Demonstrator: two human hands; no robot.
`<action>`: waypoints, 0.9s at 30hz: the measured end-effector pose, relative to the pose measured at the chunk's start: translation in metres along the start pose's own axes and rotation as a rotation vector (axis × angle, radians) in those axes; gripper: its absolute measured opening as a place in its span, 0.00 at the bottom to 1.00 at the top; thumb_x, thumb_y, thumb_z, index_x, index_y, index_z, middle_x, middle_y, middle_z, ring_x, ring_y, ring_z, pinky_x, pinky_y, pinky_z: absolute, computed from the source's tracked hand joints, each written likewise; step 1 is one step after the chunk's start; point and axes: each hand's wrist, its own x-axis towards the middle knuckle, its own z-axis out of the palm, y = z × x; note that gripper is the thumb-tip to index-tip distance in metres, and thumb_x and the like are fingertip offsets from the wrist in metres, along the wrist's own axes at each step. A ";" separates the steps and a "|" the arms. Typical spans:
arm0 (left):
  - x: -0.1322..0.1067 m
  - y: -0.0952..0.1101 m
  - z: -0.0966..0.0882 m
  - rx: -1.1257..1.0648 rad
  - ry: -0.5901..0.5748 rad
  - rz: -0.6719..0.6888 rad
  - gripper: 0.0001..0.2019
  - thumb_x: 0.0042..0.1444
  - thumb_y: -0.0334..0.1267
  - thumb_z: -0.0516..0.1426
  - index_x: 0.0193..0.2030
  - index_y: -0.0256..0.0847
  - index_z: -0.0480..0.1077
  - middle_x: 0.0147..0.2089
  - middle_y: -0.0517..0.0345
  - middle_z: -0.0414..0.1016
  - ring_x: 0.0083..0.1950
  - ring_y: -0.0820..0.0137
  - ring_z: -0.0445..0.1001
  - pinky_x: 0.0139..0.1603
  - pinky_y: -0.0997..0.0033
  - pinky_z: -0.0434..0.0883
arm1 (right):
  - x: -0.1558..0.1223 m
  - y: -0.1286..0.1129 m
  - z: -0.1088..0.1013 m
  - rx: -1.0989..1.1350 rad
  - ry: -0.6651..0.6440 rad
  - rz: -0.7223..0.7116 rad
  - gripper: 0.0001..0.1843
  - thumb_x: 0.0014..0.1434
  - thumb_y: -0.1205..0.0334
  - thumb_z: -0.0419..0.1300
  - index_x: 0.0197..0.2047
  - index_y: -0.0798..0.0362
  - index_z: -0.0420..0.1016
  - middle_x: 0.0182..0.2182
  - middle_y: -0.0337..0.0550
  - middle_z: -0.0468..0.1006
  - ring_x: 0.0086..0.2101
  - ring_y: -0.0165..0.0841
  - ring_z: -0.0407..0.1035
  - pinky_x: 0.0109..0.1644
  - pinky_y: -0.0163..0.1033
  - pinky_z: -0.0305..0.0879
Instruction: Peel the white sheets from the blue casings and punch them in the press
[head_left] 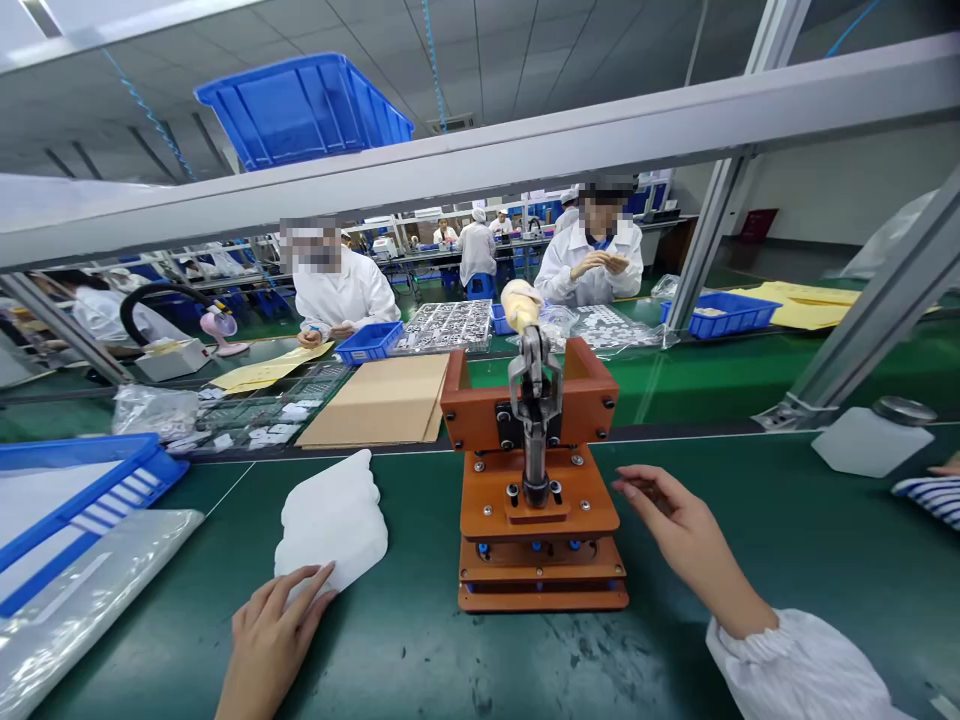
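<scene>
A white sheet with a scalloped edge (334, 520) lies flat on the green bench, left of centre. My left hand (277, 625) rests its outstretched fingertips on the sheet's near edge, without wrapping around it. In the middle stands an orange-brown toggle press (540, 490) with stacked plates, a metal linkage and a cream-wrapped handle (522, 305) pointing up. My right hand (679, 525) hovers just right of the press's upper plate, thumb and forefinger apart, with nothing visible in it. Its other fingers are partly hidden.
At left are a blue tray (142, 480) and a clear plastic bag (97, 600). Brown cardboard (379, 400) lies behind the sheet. A white bottle with a metal top (874, 437) stands at right. Two co-workers in white (345, 290) sit across the bench, below an overhead metal beam (480, 150).
</scene>
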 end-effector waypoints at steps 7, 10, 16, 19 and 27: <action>-0.001 -0.001 0.003 -0.025 0.007 0.009 0.19 0.63 0.47 0.45 0.51 0.48 0.72 0.47 0.50 0.75 0.46 0.58 0.67 0.39 0.63 0.62 | -0.002 -0.033 -0.005 -0.081 0.141 -0.217 0.15 0.60 0.50 0.54 0.44 0.49 0.71 0.41 0.43 0.76 0.42 0.37 0.71 0.45 0.39 0.68; -0.002 -0.004 0.006 -0.040 0.021 0.014 0.18 0.62 0.47 0.46 0.50 0.50 0.73 0.46 0.52 0.75 0.45 0.60 0.68 0.38 0.65 0.63 | 0.024 -0.088 -0.011 -0.177 0.279 -0.460 0.15 0.61 0.50 0.53 0.46 0.49 0.71 0.43 0.43 0.75 0.43 0.36 0.70 0.48 0.40 0.67; -0.001 -0.003 0.005 -0.038 0.002 -0.021 0.17 0.62 0.45 0.46 0.50 0.51 0.73 0.47 0.52 0.75 0.46 0.60 0.68 0.40 0.63 0.64 | 0.089 -0.207 0.004 -0.143 -0.214 -0.485 0.27 0.63 0.41 0.44 0.42 0.55 0.72 0.38 0.45 0.75 0.43 0.39 0.71 0.50 0.50 0.67; -0.001 -0.004 0.005 -0.020 -0.008 0.000 0.17 0.61 0.46 0.47 0.50 0.52 0.73 0.46 0.51 0.75 0.45 0.59 0.68 0.38 0.63 0.64 | 0.083 -0.232 0.013 0.121 -0.366 -0.469 0.21 0.63 0.47 0.51 0.44 0.58 0.68 0.37 0.43 0.74 0.40 0.35 0.72 0.46 0.48 0.70; 0.000 -0.005 0.005 -0.032 0.042 0.046 0.15 0.61 0.45 0.50 0.51 0.50 0.72 0.47 0.52 0.74 0.44 0.59 0.68 0.39 0.63 0.63 | 0.015 -0.233 0.009 0.142 0.036 -0.903 0.17 0.57 0.62 0.61 0.50 0.52 0.65 0.43 0.40 0.70 0.38 0.31 0.70 0.43 0.39 0.71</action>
